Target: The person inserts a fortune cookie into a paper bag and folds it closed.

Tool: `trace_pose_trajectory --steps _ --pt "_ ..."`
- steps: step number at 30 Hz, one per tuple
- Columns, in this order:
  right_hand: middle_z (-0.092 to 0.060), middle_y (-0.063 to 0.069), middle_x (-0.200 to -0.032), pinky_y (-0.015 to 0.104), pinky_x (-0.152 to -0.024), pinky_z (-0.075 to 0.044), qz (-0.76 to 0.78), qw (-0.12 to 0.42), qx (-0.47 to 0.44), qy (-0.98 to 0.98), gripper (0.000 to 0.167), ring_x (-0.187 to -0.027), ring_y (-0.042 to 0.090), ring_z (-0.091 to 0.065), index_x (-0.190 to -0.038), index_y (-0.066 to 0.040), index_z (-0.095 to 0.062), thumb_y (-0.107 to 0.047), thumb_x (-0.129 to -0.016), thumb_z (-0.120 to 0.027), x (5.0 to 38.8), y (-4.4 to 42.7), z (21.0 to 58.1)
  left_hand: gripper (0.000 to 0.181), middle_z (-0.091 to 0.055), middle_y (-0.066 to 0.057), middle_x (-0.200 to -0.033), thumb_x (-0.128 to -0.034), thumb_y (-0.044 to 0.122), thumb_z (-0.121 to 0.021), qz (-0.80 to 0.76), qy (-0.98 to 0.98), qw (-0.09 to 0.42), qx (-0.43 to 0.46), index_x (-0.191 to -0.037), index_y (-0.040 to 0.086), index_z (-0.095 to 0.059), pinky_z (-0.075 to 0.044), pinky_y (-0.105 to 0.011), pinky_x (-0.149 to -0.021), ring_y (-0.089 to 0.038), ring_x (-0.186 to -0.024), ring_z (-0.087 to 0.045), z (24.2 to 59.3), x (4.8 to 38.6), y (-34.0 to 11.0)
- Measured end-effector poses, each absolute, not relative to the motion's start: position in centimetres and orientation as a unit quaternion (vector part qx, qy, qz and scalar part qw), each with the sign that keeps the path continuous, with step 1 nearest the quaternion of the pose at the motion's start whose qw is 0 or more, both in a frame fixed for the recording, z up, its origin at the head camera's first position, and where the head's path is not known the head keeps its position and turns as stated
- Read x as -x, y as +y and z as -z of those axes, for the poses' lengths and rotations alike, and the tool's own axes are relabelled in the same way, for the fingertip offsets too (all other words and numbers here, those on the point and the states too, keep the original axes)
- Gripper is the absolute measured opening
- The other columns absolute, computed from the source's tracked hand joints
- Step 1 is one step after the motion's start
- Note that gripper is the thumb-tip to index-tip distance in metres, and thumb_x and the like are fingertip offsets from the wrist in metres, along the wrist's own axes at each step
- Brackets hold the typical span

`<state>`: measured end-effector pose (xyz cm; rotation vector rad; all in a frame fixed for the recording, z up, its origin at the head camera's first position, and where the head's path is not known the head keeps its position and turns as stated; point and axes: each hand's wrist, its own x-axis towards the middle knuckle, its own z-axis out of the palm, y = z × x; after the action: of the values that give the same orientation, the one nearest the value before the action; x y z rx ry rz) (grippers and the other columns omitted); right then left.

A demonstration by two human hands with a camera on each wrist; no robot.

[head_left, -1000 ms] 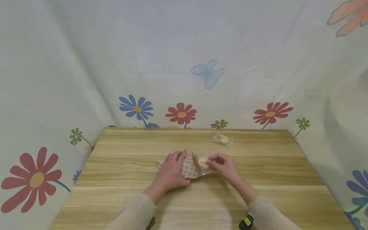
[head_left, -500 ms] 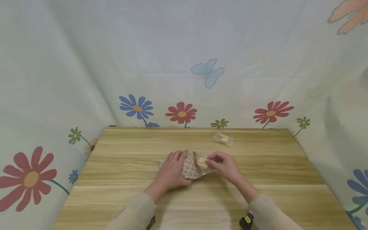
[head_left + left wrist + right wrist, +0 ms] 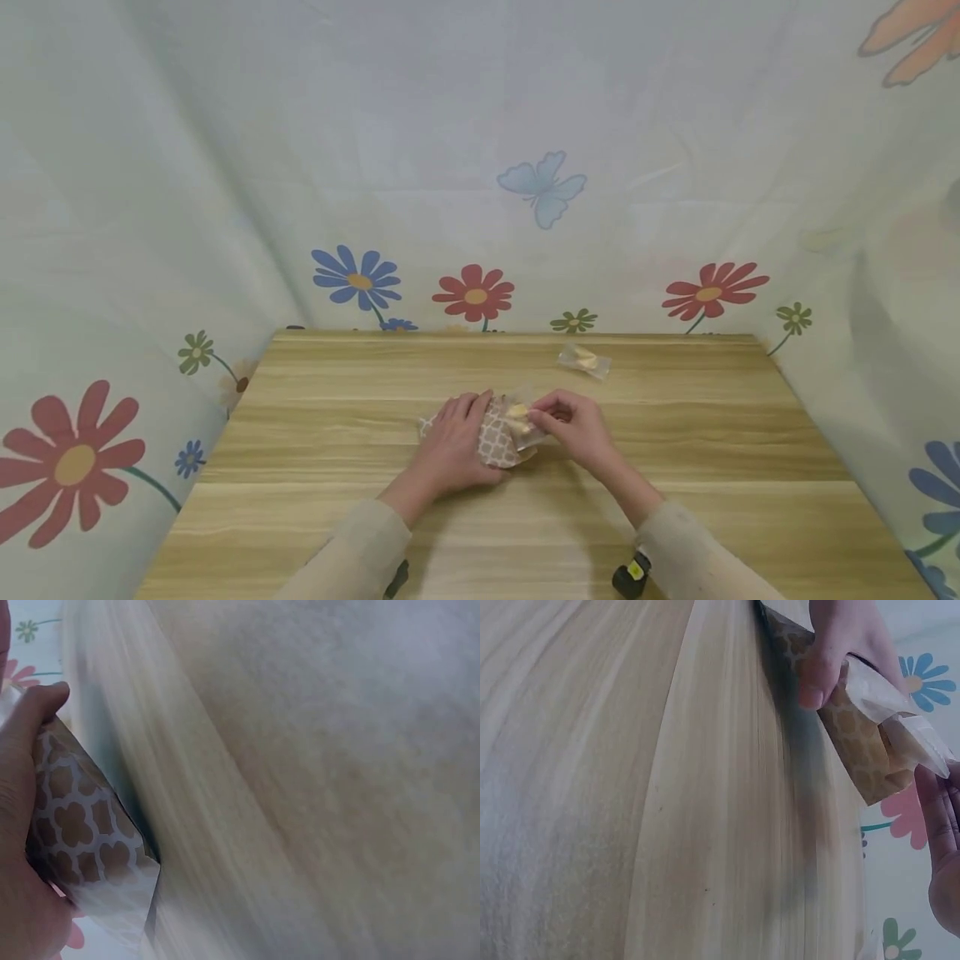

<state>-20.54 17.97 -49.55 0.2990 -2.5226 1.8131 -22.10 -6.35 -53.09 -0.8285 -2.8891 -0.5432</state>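
A brown paper bag with a white lattice pattern (image 3: 497, 442) lies on the table, its mouth facing right. My left hand (image 3: 453, 450) grips it, the thumb along the near side; the left wrist view shows the bag (image 3: 82, 825) held in that hand (image 3: 22, 810). At the mouth, my right hand (image 3: 581, 429) pinches a clear packet with a yellowish piece inside (image 3: 519, 414), which overlaps the bag's edge. From the right wrist view, the packet (image 3: 919, 742) lies at the bag's mouth, with the right fingers (image 3: 937, 810) on its edge.
Another clear packet with a yellowish piece (image 3: 584, 361) lies near the back edge of the wooden table (image 3: 337, 367). A curtain with flowers and a butterfly (image 3: 420, 167) stands behind and at both sides.
My right hand has shifted slightly left with the packet, which now overlaps the bag's mouth more. My left hand keeps its grip on the bag with almost no movement.
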Motion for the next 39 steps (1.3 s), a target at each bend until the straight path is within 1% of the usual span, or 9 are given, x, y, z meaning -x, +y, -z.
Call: trace_pose_trajectory --steps 6,14,24,29,32,35,39 --pt "-0.079 0.014 -0.100 0.023 -0.075 -0.060 -0.581 0.022 -0.088 -0.809 0.012 -0.087 0.018 -0.073 -0.104 0.001 -0.076 -0.009 -0.098 -0.078 20.5 18.0 49.4 0.125 -0.051 -0.012 -0.147 -0.0663 0.066 -0.090 0.198 -0.943 0.036 0.266 -0.164 0.011 -0.035 -0.040 -0.049 -0.121 -0.028 -0.131 -0.051 52.8 22.5 -5.9" --pt "-0.080 0.011 -0.095 0.023 -0.073 -0.061 -0.556 0.049 -0.109 -0.822 0.008 -0.082 0.018 -0.075 -0.100 -0.003 -0.079 -0.010 -0.095 -0.081 20.8 17.8 49.5 0.118 -0.051 -0.010 -0.145 -0.0665 0.060 -0.092 0.222 -0.936 0.047 0.269 -0.160 0.013 -0.038 -0.043 -0.048 -0.118 -0.026 -0.128 -0.052 52.6 22.8 -5.4" --pt "-0.080 0.008 -0.098 0.024 -0.075 -0.062 -0.520 0.047 -0.155 -0.839 0.007 -0.085 0.017 -0.076 -0.102 -0.005 -0.080 -0.007 -0.095 -0.081 20.5 18.0 48.6 0.117 -0.054 -0.009 -0.140 -0.0649 0.056 -0.096 0.266 -0.921 0.068 0.276 -0.159 0.014 -0.041 -0.048 -0.048 -0.113 -0.025 -0.124 -0.054 52.8 22.9 -5.0" --pt "-0.081 0.008 -0.098 0.026 -0.072 -0.063 -0.496 0.082 -0.165 -0.849 0.009 -0.082 0.016 -0.076 -0.101 -0.006 -0.080 -0.007 -0.093 -0.083 20.4 19.0 47.3 0.117 -0.053 -0.006 -0.141 -0.0648 0.054 -0.097 0.294 -0.913 0.070 0.273 -0.159 0.016 -0.039 -0.049 -0.047 -0.112 -0.023 -0.127 -0.053 52.8 22.9 -4.8" --pt "-0.081 0.007 -0.098 0.026 -0.072 -0.063 -0.478 0.105 -0.155 -0.858 0.010 -0.082 0.016 -0.077 -0.102 -0.006 -0.081 -0.008 -0.093 -0.083 20.7 20.1 46.6 0.119 -0.052 -0.006 -0.144 -0.0638 0.051 -0.099 0.313 -0.909 0.065 0.269 -0.161 0.019 -0.038 -0.047 -0.048 -0.113 -0.023 -0.130 -0.052 52.8 22.9 -4.6" --pt "-0.081 0.006 -0.100 0.027 -0.074 -0.063 -0.454 0.099 -0.147 -0.873 0.013 -0.085 0.016 -0.077 -0.105 -0.006 -0.080 -0.013 -0.094 -0.083 21.0 20.9 46.2 0.119 -0.051 -0.006 -0.147 -0.0636 0.048 -0.100 0.328 -0.904 0.057 0.266 -0.162 0.021 -0.037 -0.046 -0.050 -0.114 -0.023 -0.132 -0.050 52.7 22.8 -4.6" --pt "-0.080 0.001 -0.100 0.028 -0.076 -0.062 -0.429 0.056 -0.150 -0.889 0.015 -0.087 0.014 -0.075 -0.106 -0.009 -0.080 -0.019 -0.095 -0.083 21.4 21.4 46.2 0.119 -0.049 -0.005 -0.148 -0.0643 0.045 -0.100 0.346 -0.898 0.049 0.266 -0.162 0.022 -0.037 -0.046 -0.050 -0.114 -0.022 -0.132 -0.049 52.6 22.7 -4.3"
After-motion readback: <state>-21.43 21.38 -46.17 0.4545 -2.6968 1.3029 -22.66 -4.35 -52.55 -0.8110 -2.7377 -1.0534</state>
